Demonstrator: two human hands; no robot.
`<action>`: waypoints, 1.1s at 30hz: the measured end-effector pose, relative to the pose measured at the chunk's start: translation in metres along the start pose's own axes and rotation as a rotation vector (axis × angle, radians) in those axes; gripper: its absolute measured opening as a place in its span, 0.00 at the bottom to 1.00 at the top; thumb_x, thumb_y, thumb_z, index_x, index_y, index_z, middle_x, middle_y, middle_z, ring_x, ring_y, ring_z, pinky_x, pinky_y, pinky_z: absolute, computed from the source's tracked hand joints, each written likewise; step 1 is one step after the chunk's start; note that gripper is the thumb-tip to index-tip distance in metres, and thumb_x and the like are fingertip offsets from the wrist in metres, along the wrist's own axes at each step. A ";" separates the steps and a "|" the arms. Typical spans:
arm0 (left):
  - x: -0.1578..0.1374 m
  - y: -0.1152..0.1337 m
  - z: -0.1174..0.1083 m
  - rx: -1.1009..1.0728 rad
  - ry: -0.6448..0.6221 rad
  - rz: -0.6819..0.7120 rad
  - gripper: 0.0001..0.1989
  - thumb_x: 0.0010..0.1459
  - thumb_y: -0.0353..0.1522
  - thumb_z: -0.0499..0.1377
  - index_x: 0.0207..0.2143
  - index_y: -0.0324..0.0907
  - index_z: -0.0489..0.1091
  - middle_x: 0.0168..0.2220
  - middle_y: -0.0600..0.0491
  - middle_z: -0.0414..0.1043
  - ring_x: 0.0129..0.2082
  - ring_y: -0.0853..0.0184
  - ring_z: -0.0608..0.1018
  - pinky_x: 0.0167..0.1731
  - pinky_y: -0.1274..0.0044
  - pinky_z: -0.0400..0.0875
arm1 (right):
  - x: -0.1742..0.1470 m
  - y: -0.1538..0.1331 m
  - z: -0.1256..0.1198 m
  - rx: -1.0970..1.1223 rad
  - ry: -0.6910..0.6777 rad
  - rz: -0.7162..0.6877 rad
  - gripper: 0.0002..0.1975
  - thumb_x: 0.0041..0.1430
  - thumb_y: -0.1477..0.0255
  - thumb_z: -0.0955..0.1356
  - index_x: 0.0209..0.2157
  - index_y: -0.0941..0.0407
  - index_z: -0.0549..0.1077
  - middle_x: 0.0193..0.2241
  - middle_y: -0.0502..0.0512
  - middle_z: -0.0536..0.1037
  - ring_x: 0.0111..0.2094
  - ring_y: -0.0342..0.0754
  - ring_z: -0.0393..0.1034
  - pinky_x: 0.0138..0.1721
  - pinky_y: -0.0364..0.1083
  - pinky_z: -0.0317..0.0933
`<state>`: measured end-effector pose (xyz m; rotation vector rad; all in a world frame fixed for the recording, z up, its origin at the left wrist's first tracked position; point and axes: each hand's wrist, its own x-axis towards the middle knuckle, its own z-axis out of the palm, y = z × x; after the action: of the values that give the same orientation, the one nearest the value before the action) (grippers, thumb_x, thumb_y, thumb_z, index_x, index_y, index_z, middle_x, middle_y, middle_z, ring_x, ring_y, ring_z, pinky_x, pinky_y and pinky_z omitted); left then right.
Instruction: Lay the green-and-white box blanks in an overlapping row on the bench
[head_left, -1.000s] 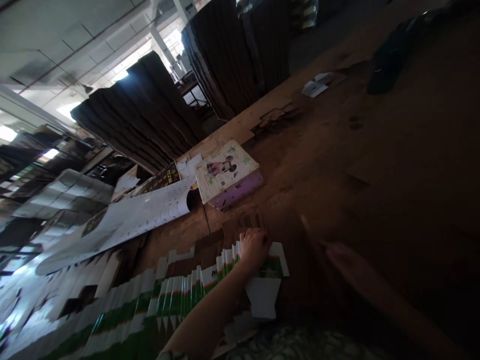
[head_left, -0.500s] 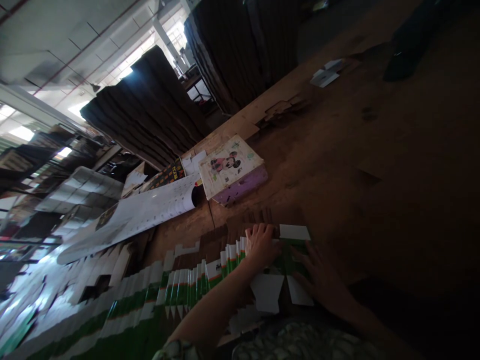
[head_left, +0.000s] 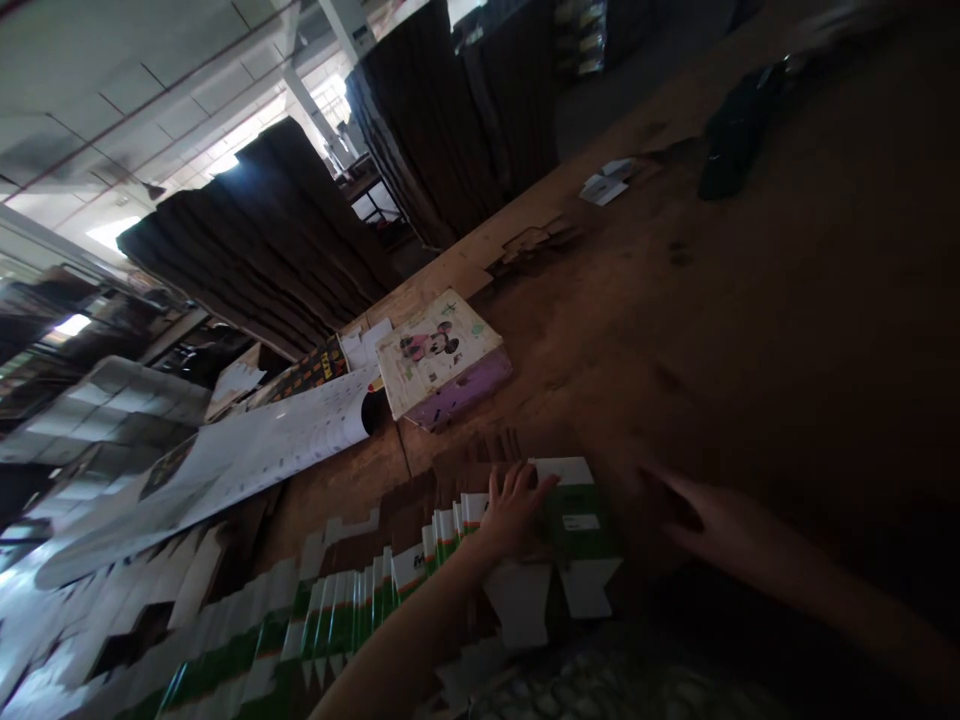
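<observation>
A green and white folding carton (head_left: 581,520) lies flattened in front of me, its white flaps spread at both ends. My left hand (head_left: 517,510) rests at the carton's left edge, fingers apart, with the thumb touching its upper left part. Under and beside that hand runs a row of overlapping green and white cartons (head_left: 360,605), extending to the lower left. My right hand (head_left: 724,515) is off to the carton's right, above the brown table, its fingers apart and blurred. Nothing shows in it.
A box with a cartoon mouse on its lid (head_left: 442,360) stands on the table (head_left: 600,320) beyond the cartons. Left of it lies a curled printed sheet (head_left: 277,430). A small white paper piece (head_left: 606,183) and a dark object (head_left: 739,130) lie farther back. Tall dark stacks (head_left: 255,240) stand behind.
My right hand has moved off the carton to the right, uncovering its green face and white label. My left hand stays by the carton's edge. The camera view has shifted somewhat.
</observation>
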<state>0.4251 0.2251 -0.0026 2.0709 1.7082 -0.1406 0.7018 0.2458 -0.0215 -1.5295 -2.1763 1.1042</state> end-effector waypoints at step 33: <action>0.015 0.002 -0.002 0.083 0.208 -0.216 0.24 0.55 0.40 0.60 0.55 0.49 0.63 0.52 0.50 0.66 0.52 0.57 0.66 0.50 0.63 0.59 | 0.013 -0.004 0.122 -0.305 0.061 -0.246 0.29 0.59 0.51 0.61 0.59 0.46 0.66 0.61 0.64 0.63 0.63 0.67 0.50 0.57 0.66 0.52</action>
<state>0.4297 0.2388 -0.0060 2.0139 2.0832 -0.0658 0.6214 0.2038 -0.1036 -1.3350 -2.4953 0.6655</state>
